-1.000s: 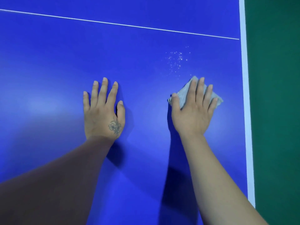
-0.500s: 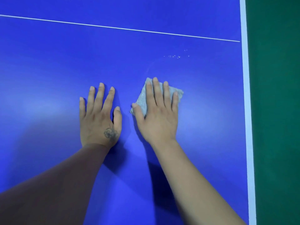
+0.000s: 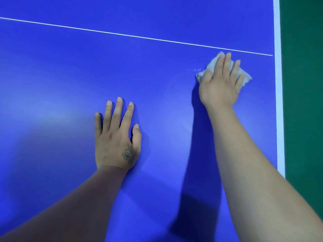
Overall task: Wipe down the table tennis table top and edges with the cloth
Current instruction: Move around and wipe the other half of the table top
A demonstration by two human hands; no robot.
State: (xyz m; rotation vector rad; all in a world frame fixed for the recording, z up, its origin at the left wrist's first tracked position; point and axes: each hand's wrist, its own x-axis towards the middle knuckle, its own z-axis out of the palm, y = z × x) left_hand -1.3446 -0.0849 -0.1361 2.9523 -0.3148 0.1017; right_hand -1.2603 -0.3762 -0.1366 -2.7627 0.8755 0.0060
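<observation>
The blue table tennis table top fills the view. My right hand presses a pale grey cloth flat on the top with straight fingers, just below the thin white centre line and close to the white edge stripe. A few small droplets sit on the surface just left of the cloth. My left hand lies flat on the table with fingers spread, holding nothing.
The table's right edge runs along the white stripe, and beyond it lies green floor. Shadows of both arms fall across the near part of the top.
My right hand has swept the cloth from beside my left hand up and to the right, over the droplets, toward the centre line and edge stripe. My left hand stays planted.
</observation>
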